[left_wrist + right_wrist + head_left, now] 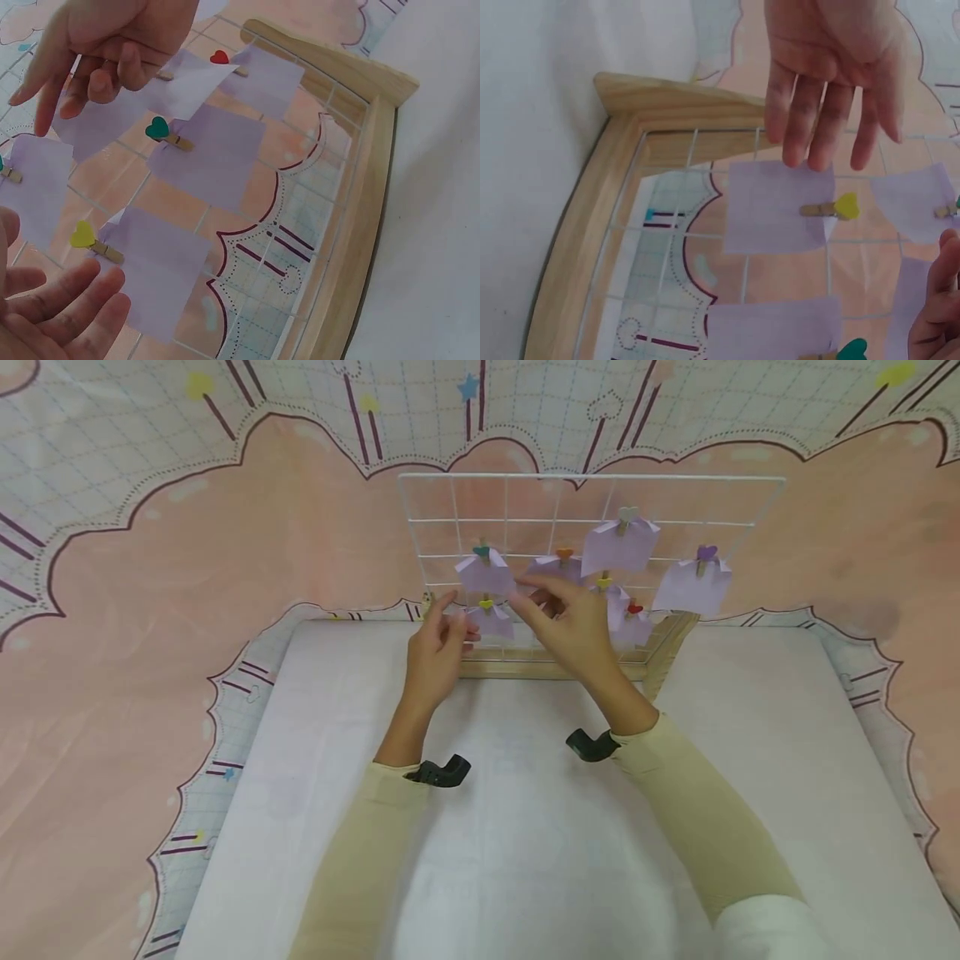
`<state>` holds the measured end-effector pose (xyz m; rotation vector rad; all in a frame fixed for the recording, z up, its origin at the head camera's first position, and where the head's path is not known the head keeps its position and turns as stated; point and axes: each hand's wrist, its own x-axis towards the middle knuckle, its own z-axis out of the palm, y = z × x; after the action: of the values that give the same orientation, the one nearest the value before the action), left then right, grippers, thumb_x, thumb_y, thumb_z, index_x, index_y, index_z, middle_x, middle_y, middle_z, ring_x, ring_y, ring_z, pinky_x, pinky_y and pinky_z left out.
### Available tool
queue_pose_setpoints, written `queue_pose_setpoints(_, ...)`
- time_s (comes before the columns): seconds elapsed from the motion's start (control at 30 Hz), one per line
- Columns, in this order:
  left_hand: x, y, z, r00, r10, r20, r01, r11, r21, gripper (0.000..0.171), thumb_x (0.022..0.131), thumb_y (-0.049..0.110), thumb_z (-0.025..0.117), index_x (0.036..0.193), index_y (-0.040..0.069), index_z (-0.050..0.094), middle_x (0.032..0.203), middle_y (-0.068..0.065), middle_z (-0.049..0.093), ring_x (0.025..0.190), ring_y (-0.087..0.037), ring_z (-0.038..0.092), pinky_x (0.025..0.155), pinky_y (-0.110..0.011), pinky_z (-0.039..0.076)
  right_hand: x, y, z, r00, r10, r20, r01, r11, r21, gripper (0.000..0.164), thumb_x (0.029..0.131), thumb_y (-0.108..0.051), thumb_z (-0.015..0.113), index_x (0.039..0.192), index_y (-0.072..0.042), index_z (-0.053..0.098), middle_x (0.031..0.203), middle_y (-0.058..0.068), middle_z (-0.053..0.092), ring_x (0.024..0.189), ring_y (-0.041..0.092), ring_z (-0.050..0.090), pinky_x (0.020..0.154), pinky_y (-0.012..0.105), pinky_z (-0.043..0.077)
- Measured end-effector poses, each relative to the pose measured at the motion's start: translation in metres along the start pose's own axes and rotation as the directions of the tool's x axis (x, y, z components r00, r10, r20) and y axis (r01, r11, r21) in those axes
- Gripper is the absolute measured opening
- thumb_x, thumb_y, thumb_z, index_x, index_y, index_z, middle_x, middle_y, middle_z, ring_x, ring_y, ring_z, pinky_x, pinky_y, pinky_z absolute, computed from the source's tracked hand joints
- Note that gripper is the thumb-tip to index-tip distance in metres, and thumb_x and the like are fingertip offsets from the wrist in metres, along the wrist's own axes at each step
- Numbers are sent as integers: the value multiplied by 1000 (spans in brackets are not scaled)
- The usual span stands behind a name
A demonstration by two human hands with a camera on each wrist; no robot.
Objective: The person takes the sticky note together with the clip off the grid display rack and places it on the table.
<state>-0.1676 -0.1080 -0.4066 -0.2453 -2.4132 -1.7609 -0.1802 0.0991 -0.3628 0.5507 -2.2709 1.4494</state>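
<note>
My left hand (435,656) is at the left of a white wire grid (517,518), its fingers loosely spread beside a purple note (165,277) under a yellow heart clip (94,241). In the head view my right hand (573,627) is raised before the grid, thumb and forefinger beside the right edge of an upper purple note (483,574) with a teal heart clip (482,552). The left wrist view shows its thumb and forefinger apart, nothing between them, the other fingers bent. Only part of the right hand shows in the right wrist view.
A wooden base (555,669) supports the grid on a white tabletop (510,827). Other purple notes (693,585) hang to the right under heart clips in purple, red, orange and white. A peach patterned cloth (225,543) lies behind and around.
</note>
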Motion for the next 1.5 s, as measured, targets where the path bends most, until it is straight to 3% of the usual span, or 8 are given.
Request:
queue_pose_setpoints(0.23, 6, 4, 1, 1000, 18, -23, -19, 999, -40, 45, 109, 35, 47, 148, 13, 46, 108, -20, 72, 96, -28, 74, 87, -36, 61, 9, -6, 8, 998, -47, -46, 48, 998, 39, 27, 91, -20, 79, 116, -7, 77, 81, 13, 73, 64, 16, 55, 59, 19, 44)
queue_pose_setpoints(0.67, 12, 13, 5, 999, 27, -43, -32, 994, -104, 38, 109, 33, 47, 137, 8, 51, 105, -20, 72, 95, -28, 74, 88, -35, 61, 21, -15, 13, 996, -38, -87, 42, 998, 51, 29, 92, -22, 78, 116, -7, 77, 82, 14, 74, 63, 15, 58, 59, 19, 47)
queue_pose_setpoints(0.9, 16, 15, 6, 997, 54, -59, -60, 991, -118, 36, 109, 30, 49, 134, 4, 50, 102, -21, 72, 91, -29, 74, 85, -33, 61, 24, -21, 16, 997, 2, -71, 7, 992, 123, 34, 91, -20, 79, 122, -7, 74, 75, 15, 73, 46, 11, 54, 47, 20, 45)
queue_pose_setpoints(1.17, 22, 18, 6, 996, 66, -59, -73, 989, -125, 31, 108, 24, 50, 129, 1, 49, 101, -28, 70, 88, -36, 73, 85, -41, 61, 31, -27, 22, 998, -2, -60, 7, 997, 82, 38, 92, -26, 78, 126, -9, 72, 72, 12, 73, 41, 11, 52, 42, 22, 36)
queue_pose_setpoints(1.5, 25, 20, 6, 996, 68, -54, -74, 990, -117, 27, 108, 28, 51, 123, 5, 53, 87, -21, 70, 73, -29, 71, 73, -29, 61, 38, -35, 27, 999, 18, -41, -16, 999, 50, 42, 95, -27, 74, 130, -5, 69, 63, 7, 68, 39, 14, 51, 39, 25, 35)
